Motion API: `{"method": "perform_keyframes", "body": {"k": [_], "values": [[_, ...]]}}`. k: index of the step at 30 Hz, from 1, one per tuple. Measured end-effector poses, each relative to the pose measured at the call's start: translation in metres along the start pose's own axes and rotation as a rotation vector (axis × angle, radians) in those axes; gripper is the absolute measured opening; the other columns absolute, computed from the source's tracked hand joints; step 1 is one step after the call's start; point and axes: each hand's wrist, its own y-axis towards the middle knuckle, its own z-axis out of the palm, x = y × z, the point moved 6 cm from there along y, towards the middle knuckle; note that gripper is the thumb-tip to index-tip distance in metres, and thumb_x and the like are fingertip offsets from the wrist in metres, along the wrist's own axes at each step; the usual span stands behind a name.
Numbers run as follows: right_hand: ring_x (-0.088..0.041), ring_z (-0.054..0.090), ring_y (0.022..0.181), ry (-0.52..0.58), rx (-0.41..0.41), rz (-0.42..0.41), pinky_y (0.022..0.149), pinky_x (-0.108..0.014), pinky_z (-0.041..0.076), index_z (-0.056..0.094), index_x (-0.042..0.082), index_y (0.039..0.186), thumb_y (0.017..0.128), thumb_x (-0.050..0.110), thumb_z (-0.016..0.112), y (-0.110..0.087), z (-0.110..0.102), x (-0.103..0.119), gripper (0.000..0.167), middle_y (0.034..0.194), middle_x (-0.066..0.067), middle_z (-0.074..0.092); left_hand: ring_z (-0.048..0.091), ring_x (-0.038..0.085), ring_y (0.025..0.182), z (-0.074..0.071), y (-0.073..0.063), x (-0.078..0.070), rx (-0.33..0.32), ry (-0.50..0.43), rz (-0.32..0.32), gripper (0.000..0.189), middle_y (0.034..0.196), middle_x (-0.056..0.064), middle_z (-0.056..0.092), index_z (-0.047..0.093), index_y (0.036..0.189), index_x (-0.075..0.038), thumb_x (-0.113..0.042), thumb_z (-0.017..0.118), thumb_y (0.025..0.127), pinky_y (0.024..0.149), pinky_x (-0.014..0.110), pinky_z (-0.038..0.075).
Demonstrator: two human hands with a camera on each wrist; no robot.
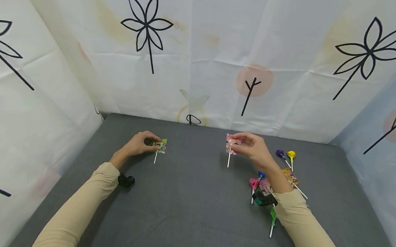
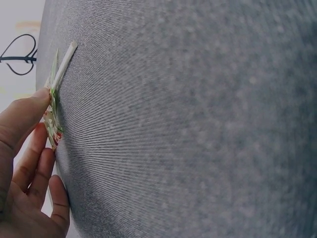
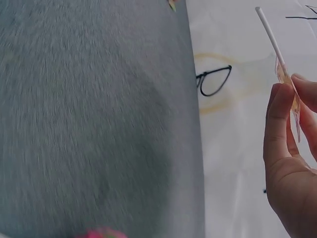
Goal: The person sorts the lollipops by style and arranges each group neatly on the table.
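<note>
On the left of the grey table, my left hand [image 1: 142, 143] pinches a lollipop in a flat green wrapper [image 1: 162, 146], its white stick pointing toward me. The left wrist view shows thumb and fingers on the green wrapper [image 2: 53, 116], close to the cloth. My right hand [image 1: 252, 148] pinches a lollipop in a flat pink wrapper [image 1: 229, 144] near the back middle, stick downward in the head view. In the right wrist view this pink-wrapped lollipop [image 3: 296, 106] is between thumb and fingers, its stick [image 3: 270, 35] free.
Around my right forearm lie several lollipops: purple [image 1: 279, 153], yellow [image 1: 291, 154], orange flat-wrapped [image 1: 289, 176], blue [image 1: 261, 175], pink [image 1: 253, 183], pink flat-wrapped [image 1: 265, 187] and green [image 1: 272, 214]. The forearm partly covers some. Patterned white cloth walls [image 1: 218, 43] border the grey table [image 1: 183, 215].
</note>
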Motion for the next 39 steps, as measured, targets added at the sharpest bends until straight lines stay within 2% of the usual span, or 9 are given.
{"method": "perform_keyframes", "body": {"k": [3,7,11,14,23,29,35,39], "values": [[-0.021,0.068,0.099,-0.022,-0.001,-0.002,0.084,-0.037,0.055,0.062,-0.008,0.128,0.095,0.000,0.072,0.003,0.009,-0.003,0.035,0.123,-0.025,0.064,0.056,0.031,0.094,0.001,0.000,0.000,0.004,0.003,-0.005,0.029,0.107,0.013,0.063,0.074,0.116,0.001,-0.011,0.079,0.091,0.080,0.050,0.045],[-0.019,0.067,0.094,-0.060,0.001,0.007,0.081,-0.038,0.055,0.064,-0.005,0.126,0.095,0.003,0.073,0.007,0.022,-0.010,0.033,0.117,-0.021,0.068,0.056,0.033,0.099,0.003,0.000,0.002,0.023,-0.002,-0.057,0.030,0.113,0.016,0.063,0.073,0.118,0.002,-0.012,0.079,0.092,0.086,0.054,0.044],[-0.019,0.066,0.090,-0.051,-0.003,0.011,0.077,-0.035,0.054,0.065,-0.006,0.125,0.094,0.002,0.074,0.013,0.034,-0.018,0.033,0.112,-0.022,0.069,0.056,0.035,0.101,0.003,-0.001,0.003,0.027,0.003,-0.078,0.031,0.115,0.018,0.062,0.073,0.118,0.002,-0.012,0.079,0.092,0.087,0.056,0.044],[-0.018,0.066,0.092,-0.035,-0.013,0.015,0.077,-0.033,0.054,0.065,-0.007,0.124,0.093,0.000,0.074,0.018,0.041,-0.023,0.033,0.114,-0.022,0.069,0.056,0.035,0.100,0.003,-0.001,0.004,0.023,0.007,-0.077,0.031,0.114,0.018,0.062,0.073,0.118,0.002,-0.013,0.079,0.092,0.087,0.055,0.044],[-0.021,0.066,0.097,-0.039,-0.017,0.055,0.079,-0.042,0.053,0.067,-0.005,0.124,0.092,0.004,0.077,0.035,0.060,-0.036,0.035,0.117,-0.020,0.069,0.056,0.033,0.101,0.002,-0.001,0.005,0.023,0.010,-0.073,0.031,0.115,0.017,0.062,0.073,0.119,0.001,-0.011,0.079,0.092,0.088,0.054,0.045],[-0.021,0.065,0.089,-0.052,-0.020,0.083,0.078,-0.051,0.051,0.070,-0.001,0.120,0.089,0.004,0.080,0.044,0.073,-0.040,0.033,0.113,-0.014,0.071,0.056,0.032,0.100,0.003,-0.001,0.005,0.023,-0.006,-0.080,0.031,0.114,0.016,0.061,0.073,0.119,0.001,-0.011,0.079,0.092,0.086,0.052,0.045],[-0.019,0.064,0.082,-0.090,-0.026,0.072,0.074,-0.046,0.051,0.071,-0.003,0.119,0.088,0.005,0.081,0.051,0.081,-0.042,0.033,0.104,-0.013,0.072,0.056,0.033,0.100,0.002,0.000,0.005,0.024,-0.015,-0.084,0.030,0.113,0.017,0.061,0.073,0.119,0.002,-0.010,0.079,0.092,0.086,0.052,0.044],[-0.019,0.064,0.079,-0.089,-0.008,0.062,0.076,-0.050,0.052,0.070,-0.004,0.119,0.089,0.003,0.080,0.058,0.093,-0.042,0.033,0.102,-0.015,0.071,0.056,0.035,0.101,0.000,0.000,0.004,0.021,-0.019,-0.083,0.030,0.113,0.018,0.061,0.072,0.118,0.003,-0.008,0.078,0.092,0.088,0.053,0.044]]}}
